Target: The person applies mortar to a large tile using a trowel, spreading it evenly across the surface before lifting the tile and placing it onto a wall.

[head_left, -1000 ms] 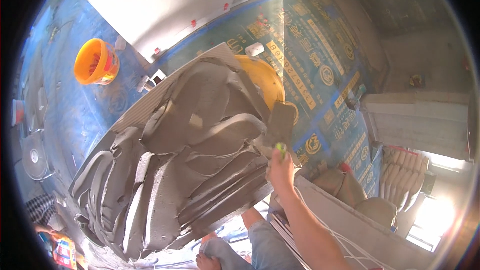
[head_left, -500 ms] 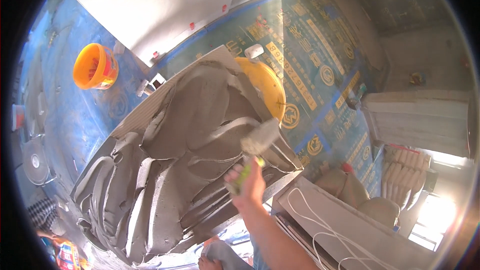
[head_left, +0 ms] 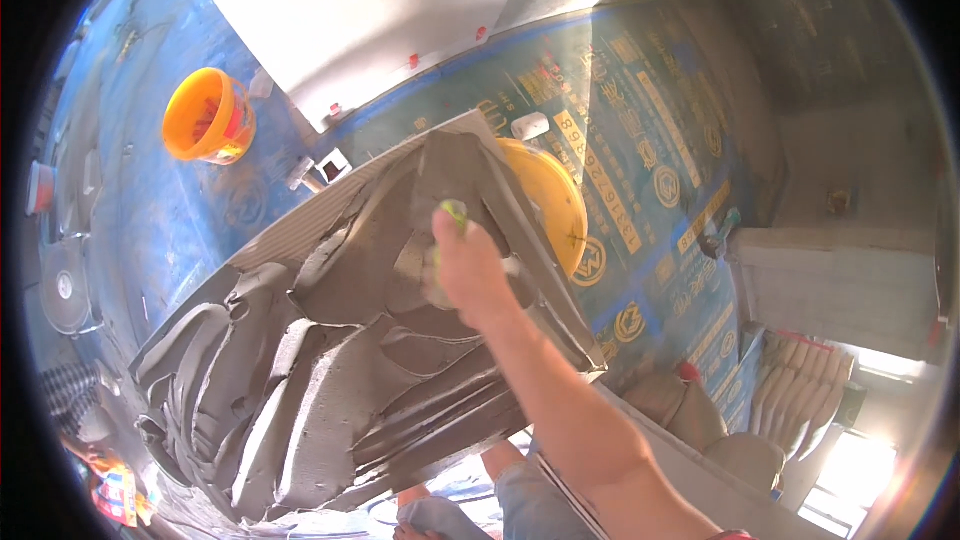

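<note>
My right hand grips the green handle of a trowel, blurred by motion, over the upper right part of a large ribbed board. The trowel's blade is partly hidden by the hand. Grey mortar covers most of the board in thick, uneven swirls and ridges. A yellow tub lies partly under or behind the board's right edge. My left hand is out of view. My legs show below the board.
An orange bucket stands on blue printed floor sheeting. A large white panel lies at the back, a white roll before it. Sacks are at right. Checkered fabric shows at the far left.
My right hand and trowel have moved up and leftward, from the board's right edge onto the mortar in its upper part. The view has shifted slightly.
</note>
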Demonstrator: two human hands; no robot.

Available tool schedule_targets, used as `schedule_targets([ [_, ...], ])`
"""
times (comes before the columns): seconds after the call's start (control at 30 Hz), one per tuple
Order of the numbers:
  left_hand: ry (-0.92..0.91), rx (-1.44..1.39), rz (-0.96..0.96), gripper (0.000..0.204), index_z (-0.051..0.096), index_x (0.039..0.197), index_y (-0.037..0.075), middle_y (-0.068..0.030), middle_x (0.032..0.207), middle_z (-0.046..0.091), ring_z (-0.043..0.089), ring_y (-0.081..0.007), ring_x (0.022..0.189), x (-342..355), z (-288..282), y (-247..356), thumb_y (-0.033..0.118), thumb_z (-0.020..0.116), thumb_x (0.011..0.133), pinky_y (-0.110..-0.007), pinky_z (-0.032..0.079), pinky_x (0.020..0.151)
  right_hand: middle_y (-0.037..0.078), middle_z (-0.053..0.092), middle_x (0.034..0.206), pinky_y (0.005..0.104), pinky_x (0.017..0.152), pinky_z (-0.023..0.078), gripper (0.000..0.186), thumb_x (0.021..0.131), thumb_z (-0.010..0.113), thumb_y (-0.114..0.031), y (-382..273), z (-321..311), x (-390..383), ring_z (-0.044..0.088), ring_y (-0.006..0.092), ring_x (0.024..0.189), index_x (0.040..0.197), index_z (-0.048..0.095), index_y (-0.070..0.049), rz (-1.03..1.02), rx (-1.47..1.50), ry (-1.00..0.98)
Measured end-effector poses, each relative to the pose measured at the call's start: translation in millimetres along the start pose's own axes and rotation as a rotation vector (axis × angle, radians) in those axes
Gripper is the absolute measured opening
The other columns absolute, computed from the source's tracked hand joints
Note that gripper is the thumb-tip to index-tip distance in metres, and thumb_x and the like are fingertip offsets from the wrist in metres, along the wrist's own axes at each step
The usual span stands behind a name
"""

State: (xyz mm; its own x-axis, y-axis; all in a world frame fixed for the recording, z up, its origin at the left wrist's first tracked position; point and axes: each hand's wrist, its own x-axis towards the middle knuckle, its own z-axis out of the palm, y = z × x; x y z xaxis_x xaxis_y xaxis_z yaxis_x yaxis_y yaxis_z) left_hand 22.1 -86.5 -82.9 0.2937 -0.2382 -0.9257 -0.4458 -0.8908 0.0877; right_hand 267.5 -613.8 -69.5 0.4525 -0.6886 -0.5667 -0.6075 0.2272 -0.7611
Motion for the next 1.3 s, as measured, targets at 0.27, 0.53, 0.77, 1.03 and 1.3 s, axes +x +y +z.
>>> schedule_targets([
  [0.27,-0.101,-0.067,-0.063,0.056,0.056,0.124,-0.011,-0.0318,0.127,0.056,0.051,-0.0463,0.119,2.1,-10.7,2.5,0.035,0.055,0.091,-0.052,0.036,0.106,0.022,0.062,0.067,0.0443,0.062,0.053,0.052,0.1,0.046,-0.042,9.0,-59.0,20.4,0.067,0.0353,0.062,0.102,0.051,0.01,0.071,-0.073,0.07],
  [0.53,0.151,-0.06,-0.09,0.059,0.049,0.129,-0.015,-0.0349,0.125,0.056,0.05,-0.0468,0.12,3.9,21.4,-9.5,0.032,0.048,0.094,-0.053,0.034,0.108,0.022,0.065,0.084,0.043,0.062,0.053,0.051,0.099,0.047,-0.04,58.0,-70.6,-32.5,0.067,0.032,0.064,0.121,0.049,0.006,0.26,0.031,0.216],
  [0.77,0.03,-0.162,-0.145,0.052,0.055,0.121,-0.015,-0.0339,0.12,0.059,0.053,-0.0463,0.116,5.1,-10.0,6.1,0.028,0.047,0.094,-0.053,0.036,0.105,0.03,0.064,0.106,0.0518,0.085,0.047,0.051,0.098,0.048,-0.043,127.8,-106.2,-126.7,0.06,0.0487,0.1,0.121,0.052,0.002,0.186,-0.533,0.448],
  [1.03,0.112,-0.082,0.044,0.043,0.064,0.106,-0.012,-0.0307,0.113,0.063,0.057,-0.0452,0.107,2.8,-8.2,6.2,0.027,0.054,0.089,-0.053,0.042,0.097,0.021,0.064,0.092,0.0433,0.07,0.05,0.043,0.097,0.054,-0.037,51.1,-119.8,-98.0,0.064,0.034,0.076,0.109,0.055,0.004,0.05,-0.277,0.28],
  [1.3,0.163,-0.105,0.044,0.039,0.066,0.102,-0.008,-0.0307,0.108,0.063,0.057,-0.0458,0.103,0.5,-0.9,6.9,0.026,0.059,0.085,-0.055,0.042,0.094,0.006,0.059,0.077,0.0317,0.05,0.05,0.035,0.099,0.053,-0.034,-51.8,-75.1,-15.1,0.058,0.0139,0.057,0.111,0.055,-0.001,0.144,0.095,0.009],
])
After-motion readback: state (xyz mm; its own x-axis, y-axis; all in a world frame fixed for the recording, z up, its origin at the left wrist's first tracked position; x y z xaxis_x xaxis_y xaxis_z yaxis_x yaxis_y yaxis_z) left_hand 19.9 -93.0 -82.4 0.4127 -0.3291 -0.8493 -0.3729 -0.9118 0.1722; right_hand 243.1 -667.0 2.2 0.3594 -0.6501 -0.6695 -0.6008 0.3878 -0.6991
